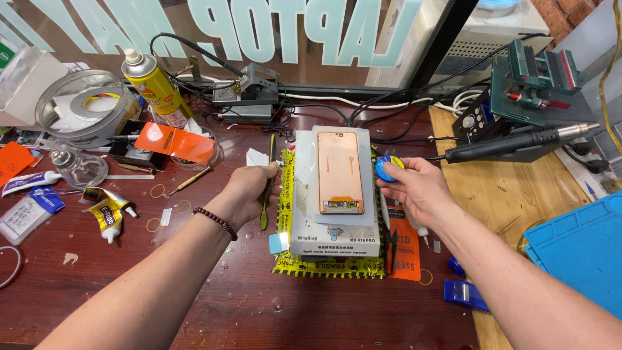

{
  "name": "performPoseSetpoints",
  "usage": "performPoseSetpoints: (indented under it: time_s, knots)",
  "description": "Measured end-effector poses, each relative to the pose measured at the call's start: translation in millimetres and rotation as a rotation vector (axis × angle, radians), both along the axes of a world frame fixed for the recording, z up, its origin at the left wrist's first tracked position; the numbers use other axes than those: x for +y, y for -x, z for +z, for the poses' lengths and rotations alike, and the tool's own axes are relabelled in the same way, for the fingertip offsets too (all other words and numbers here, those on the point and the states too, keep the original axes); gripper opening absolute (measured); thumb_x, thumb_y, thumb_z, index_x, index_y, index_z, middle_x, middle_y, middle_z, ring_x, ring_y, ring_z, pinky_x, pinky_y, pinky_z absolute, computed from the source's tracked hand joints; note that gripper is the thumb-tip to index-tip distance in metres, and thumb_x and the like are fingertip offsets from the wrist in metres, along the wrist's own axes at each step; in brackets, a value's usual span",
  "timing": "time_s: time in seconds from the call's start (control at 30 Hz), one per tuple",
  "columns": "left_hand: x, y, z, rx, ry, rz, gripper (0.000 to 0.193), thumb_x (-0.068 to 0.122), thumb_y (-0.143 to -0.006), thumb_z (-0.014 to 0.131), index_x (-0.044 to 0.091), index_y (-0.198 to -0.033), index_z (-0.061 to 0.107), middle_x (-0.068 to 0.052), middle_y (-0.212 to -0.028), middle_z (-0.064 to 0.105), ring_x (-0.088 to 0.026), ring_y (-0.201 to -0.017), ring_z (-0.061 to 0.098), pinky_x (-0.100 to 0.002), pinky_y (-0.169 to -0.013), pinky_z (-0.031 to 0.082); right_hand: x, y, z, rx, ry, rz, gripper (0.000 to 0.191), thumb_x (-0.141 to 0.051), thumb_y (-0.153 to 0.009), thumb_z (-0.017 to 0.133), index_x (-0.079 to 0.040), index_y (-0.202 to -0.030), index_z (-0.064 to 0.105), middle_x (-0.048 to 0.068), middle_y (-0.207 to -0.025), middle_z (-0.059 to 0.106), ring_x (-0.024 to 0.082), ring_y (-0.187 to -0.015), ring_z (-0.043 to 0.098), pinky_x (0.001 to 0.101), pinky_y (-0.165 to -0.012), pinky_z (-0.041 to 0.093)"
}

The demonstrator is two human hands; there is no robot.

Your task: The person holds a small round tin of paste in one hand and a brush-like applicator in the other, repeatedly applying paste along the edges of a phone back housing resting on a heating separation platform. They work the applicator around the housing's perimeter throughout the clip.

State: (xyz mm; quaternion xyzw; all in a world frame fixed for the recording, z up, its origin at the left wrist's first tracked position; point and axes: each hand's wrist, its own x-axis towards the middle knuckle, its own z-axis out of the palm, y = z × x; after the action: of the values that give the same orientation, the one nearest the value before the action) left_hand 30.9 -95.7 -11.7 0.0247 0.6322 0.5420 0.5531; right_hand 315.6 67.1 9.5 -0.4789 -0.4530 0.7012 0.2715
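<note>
Two bare hands flank a flat orange phone panel (340, 172) lying on a grey slab-shaped heating plate (334, 227): left hand (249, 191) closed around a thin dark-green tool (268, 185), right hand (414, 188) pinching a small round blue-and-yellow object (387, 167), perhaps a tape roll.
</note>
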Motion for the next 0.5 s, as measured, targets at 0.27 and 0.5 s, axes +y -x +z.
performPoseSetpoints:
  time_s: [0.27,0.5]
  knots:
    - [-5.3,4.4,-2.8,-0.015,-0.036,-0.002,0.025,0.023,-0.103,0.058,0.002,-0.091,0.062,-0.003,-0.077,0.058,-0.013,-0.061,0.051,-0.029,-0.053,0.044,3.8,-1.1,-4.6,0.031,-0.010,0.038,0.025,-0.012,-0.093,0.070,-0.001,-0.114,0.062,0.011,-0.101,0.073,0.019,-0.083,0.073,0.0297,-0.067,0.062]
    - [-9.7,9.1,-2.8,-0.077,-0.039,-0.015,0.027,0.026,-0.104,0.057,0.005,-0.087,0.061,-0.003,-0.075,0.057,-0.014,-0.059,0.049,-0.029,-0.051,0.040,2.6,-1.6,-2.2,0.026,-0.019,0.025,0.023,-0.011,-0.093,0.070,-0.003,-0.112,0.059,0.011,-0.101,0.072,0.020,-0.084,0.073,0.0301,-0.068,0.062]
